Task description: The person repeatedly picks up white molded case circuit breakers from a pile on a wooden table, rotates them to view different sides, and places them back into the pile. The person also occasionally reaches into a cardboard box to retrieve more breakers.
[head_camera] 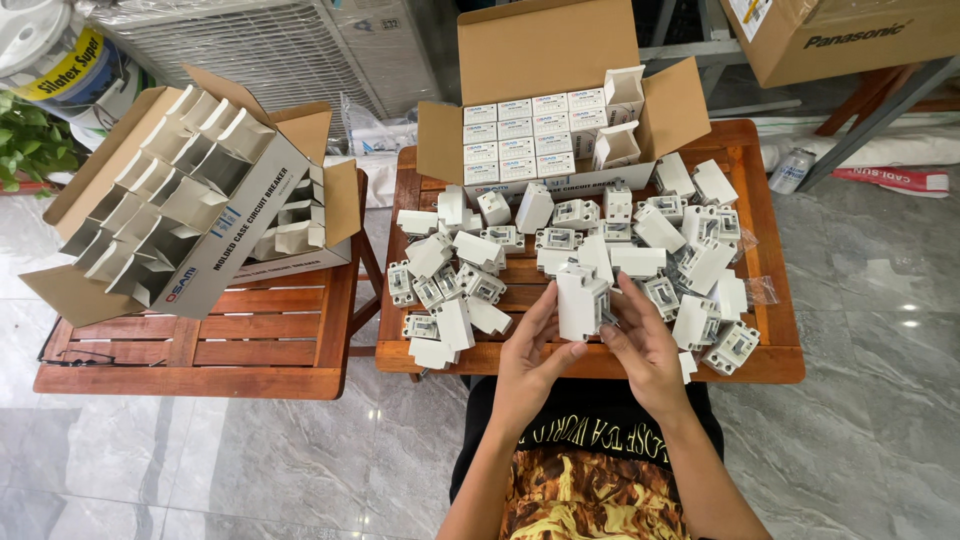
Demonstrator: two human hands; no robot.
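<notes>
Both my hands hold one small white carton (pixel 581 304) upright above the front edge of the wooden table (pixel 770 360). My left hand (pixel 528 355) grips its left side and my right hand (pixel 640 340) its right side, fingers on its flap. Around it lie several loose white circuit breakers (pixel 556 238) and small white cartons (pixel 478 250), scattered over the table top. Behind them an open cardboard box (pixel 540 60) holds neat rows of closed small cartons (pixel 515 135).
On a second wooden table (pixel 260 345) at the left stand two open cardboard boxes (pixel 235 235) with empty small cartons. A large brown box (pixel 840 40) rests at the top right. A fan grille (pixel 250 45) and a plant (pixel 30 140) sit at the upper left.
</notes>
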